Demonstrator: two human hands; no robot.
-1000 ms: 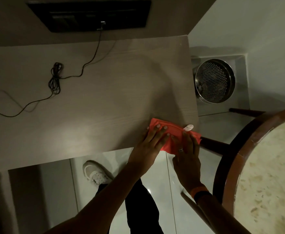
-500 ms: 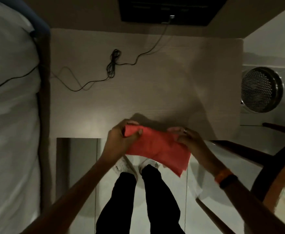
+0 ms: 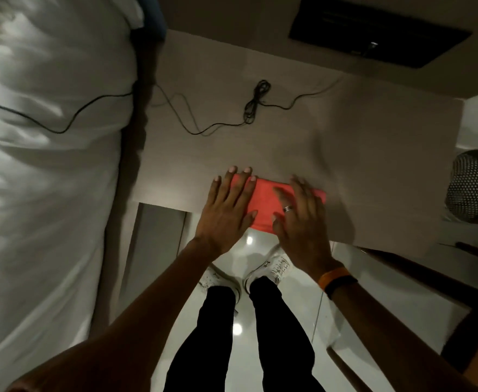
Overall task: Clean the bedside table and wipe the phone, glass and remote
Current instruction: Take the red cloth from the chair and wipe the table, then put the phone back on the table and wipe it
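A folded red cloth (image 3: 263,203) lies at the front edge of the pale wooden bedside table (image 3: 359,142), partly hanging over it. My left hand (image 3: 228,210) lies flat on the cloth's left end, fingers spread. My right hand (image 3: 300,215), with a ring and an orange wristband, presses flat on its right end. Neither hand grips the cloth. No phone, glass or remote is in view.
A black cable (image 3: 256,104) with a coiled bundle runs across the table from a dark wall panel (image 3: 373,32) onto the white bed (image 3: 48,165) at left. A perforated metal bin (image 3: 472,188) stands at right. A wooden chair (image 3: 464,281) is at lower right.
Half a second ago both hands held the cloth lifted off the table's edge. Now it lies folded on the table with both palms flat on it. The view has shifted left.
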